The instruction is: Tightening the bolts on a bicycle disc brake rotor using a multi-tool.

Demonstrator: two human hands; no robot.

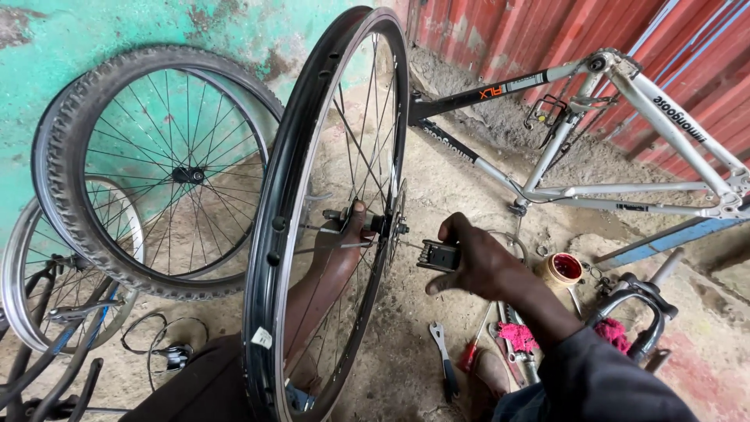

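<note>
Two hands work a bare black rim (269, 234) with thin steel spokes: the left hand (353, 223) reaches through them, fingers curled on the hub axle (373, 225), while the right hand (480, 262) pinches a blocky folding multi-tool (437, 255) just beside it. Below the fingers lies gritty, dusty concrete floor (406, 367); beyond them, a flaking turquoise wall (94, 31) and rusty red corrugated sheeting (516, 31).

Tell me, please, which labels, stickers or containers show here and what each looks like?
Sticker: small white tag on the bare black rim, low down.
Frame decals: dark lettering on the silver bicycle frame, right; an orange one on its black tube.
Tin: small round open container, red inside, on the ground.
</note>
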